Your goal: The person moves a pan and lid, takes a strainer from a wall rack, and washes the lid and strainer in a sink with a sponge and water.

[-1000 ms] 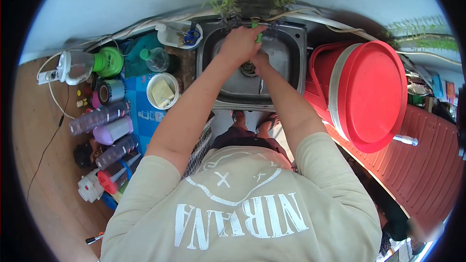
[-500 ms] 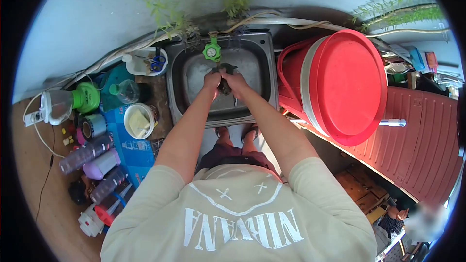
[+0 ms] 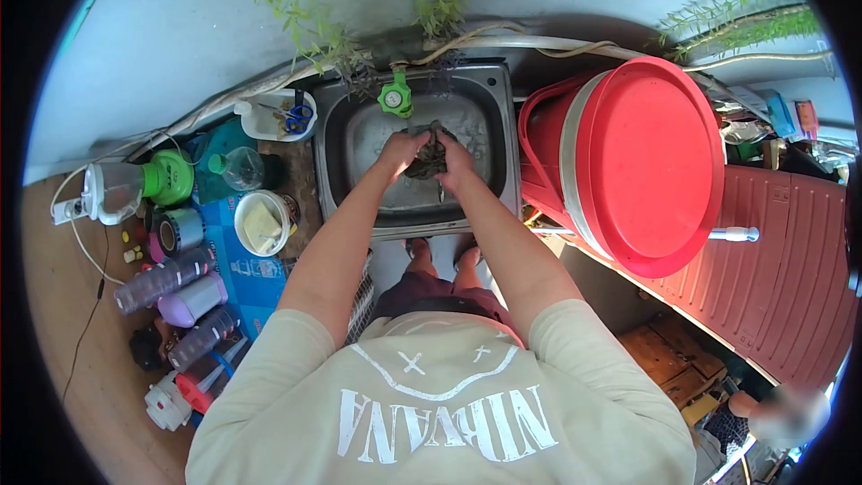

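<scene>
A dark, crumpled cloth (image 3: 429, 158) is bunched between my two hands over the metal sink (image 3: 373, 216). My left hand (image 3: 402, 154) grips its left side, and my right hand (image 3: 457, 163) grips its right side. Just above the hands in the view, a tap with a green handle (image 3: 394, 97) points down into the basin. Wet shine and bubbles show on the basin floor. The fingertips are partly hidden by the cloth.
Right of the sink stands a large red bucket with a lid (image 3: 648, 171). A white tub (image 3: 262, 224), a tray with scissors (image 3: 279, 115) and several bottles lie at the left. Plants hang above. Another person is partly visible at the lower right.
My hands have moved slightly apart, and the cloth between them is more spread and bunched. The right hand has shifted a little to the right. The whole view has shifted slightly.
</scene>
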`<state>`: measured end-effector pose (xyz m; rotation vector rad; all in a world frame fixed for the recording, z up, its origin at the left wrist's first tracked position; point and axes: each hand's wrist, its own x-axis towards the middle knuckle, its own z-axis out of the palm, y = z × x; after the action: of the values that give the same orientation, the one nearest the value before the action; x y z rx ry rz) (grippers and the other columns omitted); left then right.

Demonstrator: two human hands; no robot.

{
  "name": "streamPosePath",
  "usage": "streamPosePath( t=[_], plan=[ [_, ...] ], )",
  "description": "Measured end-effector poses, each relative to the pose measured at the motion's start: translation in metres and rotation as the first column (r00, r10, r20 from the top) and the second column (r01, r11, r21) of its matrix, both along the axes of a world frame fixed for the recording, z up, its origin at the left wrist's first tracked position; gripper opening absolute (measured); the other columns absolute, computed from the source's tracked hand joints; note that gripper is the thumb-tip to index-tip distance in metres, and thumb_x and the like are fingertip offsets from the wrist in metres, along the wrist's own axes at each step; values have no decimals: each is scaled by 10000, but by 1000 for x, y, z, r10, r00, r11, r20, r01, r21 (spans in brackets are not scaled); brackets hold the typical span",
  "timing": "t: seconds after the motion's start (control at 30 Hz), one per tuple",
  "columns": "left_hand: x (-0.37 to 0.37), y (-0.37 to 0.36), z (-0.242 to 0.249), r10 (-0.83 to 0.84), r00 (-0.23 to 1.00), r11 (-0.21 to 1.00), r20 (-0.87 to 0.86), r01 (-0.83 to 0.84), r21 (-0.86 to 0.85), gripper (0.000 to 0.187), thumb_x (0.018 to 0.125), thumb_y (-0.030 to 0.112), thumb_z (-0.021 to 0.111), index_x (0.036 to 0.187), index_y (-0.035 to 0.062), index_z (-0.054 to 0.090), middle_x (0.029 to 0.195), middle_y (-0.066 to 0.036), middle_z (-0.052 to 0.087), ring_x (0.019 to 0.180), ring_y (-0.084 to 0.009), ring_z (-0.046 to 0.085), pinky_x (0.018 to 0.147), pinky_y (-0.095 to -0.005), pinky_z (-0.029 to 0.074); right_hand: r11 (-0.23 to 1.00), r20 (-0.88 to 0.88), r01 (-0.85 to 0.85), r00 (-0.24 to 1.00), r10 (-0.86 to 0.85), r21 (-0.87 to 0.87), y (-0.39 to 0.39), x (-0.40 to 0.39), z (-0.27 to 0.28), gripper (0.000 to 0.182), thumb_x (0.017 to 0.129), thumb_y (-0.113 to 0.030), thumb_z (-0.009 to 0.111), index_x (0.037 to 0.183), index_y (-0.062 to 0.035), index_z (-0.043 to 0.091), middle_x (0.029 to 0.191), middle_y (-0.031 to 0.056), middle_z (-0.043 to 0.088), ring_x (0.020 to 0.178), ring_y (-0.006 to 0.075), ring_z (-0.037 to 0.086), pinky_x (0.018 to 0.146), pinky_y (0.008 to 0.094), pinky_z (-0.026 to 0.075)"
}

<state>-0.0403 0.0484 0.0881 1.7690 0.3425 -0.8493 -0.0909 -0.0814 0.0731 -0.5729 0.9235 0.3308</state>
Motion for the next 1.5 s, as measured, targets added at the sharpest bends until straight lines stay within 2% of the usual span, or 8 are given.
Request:
streamPosePath(
  t=[0.2, 0.37, 0.47, 0.87, 1.03, 1.27, 1.33, 1.5],
  plan=[
    [2, 46, 25, -157, 830, 944, 534, -32, 327, 272, 872, 192, 595, 1071, 40, 702, 897, -125, 709, 809, -195, 644, 759, -344, 483, 897, -142, -7, 988, -62, -442, 37, 31, -75, 376, 813, -218, 729, 1088, 13, 620, 1029, 92, 646, 872, 227, 641, 766, 376, 513],
    [6, 65, -12, -190, 713, 887, 675, -170, 429, 442, 769, 139, 622, 1208, 96, 642, 1076, -213, 667, 991, -312, 661, 847, -387, 508, 983, 170, 166, 969, -177, 80, 52, 34, -69, 151, 830, -177, 597, 936, -76, 633, 854, 64, 642, 744, 205, 640, 645, 369, 530],
    [-6, 23, 11, 287, 956, 938, 65, -266, -222, 490, 857, 166, 635, 1319, 41, 530, 1143, -62, 619, 952, -186, 622, 830, -316, 502, 969, 257, 98, 954, -157, 229, 53, 35, -82, 121, 862, -158, 539, 872, -81, 632, 785, 77, 631, 681, 225, 625, 601, 397, 523],
    [22, -30, -36, 210, 974, 970, 84, -197, -143, 338, 931, 178, 564, 1198, -27, 545, 1156, -119, 593, 1021, -242, 610, 823, -420, 527, 844, 27, -58, 996, 86, -532, -44, -2, 25, 454, 753, -306, 755, 1073, 0, 652, 1058, 114, 645, 890, 205, 642, 753, 391, 525],
    [58, 21, -153, 324, 945, 784, -43, -293, -547, 342, 942, 206, 529, 1206, -11, 541, 1164, -107, 590, 1053, -243, 590, 900, -395, 487, 692, -8, -168, 974, 228, -702, -41, 2, 48, 490, 769, -360, 739, 1117, -28, 646, 1035, 84, 649, 851, 191, 631, 685, 361, 515],
    [-12, -3, -38, 283, 954, 823, -101, -296, -485, 373, 960, 253, 424, 1255, 61, 546, 1192, -72, 591, 1085, -206, 585, 910, -365, 468, 828, 167, -156, 943, 287, -539, -19, 1, 74, 506, 805, -361, 698, 1235, -116, 592, 1044, 74, 621, 863, 190, 585, 674, 349, 487],
    [-24, -9, -12, -49, 977, 356, -209, -179, -917, 381, 966, 279, 406, 1258, 71, 533, 1162, -74, 597, 1068, -207, 585, 907, -365, 473, 812, 130, -202, 938, 320, -548, -10, 3, 70, 511, 805, -345, 700, 1242, -107, 584, 1062, 72, 619, 898, 191, 587, 707, 354, 493],
    [-12, -16, -16, 192, 930, 519, -313, -367, -772, 346, 967, 199, 453, 1279, 61, 505, 1210, -92, 562, 1101, -226, 553, 957, -382, 439, 663, 86, -205, 921, 379, -720, -16, 6, 44, 543, 772, -239, 743, 1257, -71, 564, 1136, 105, 617, 1049, 213, 587, 841, 339, 490]
  ],
)
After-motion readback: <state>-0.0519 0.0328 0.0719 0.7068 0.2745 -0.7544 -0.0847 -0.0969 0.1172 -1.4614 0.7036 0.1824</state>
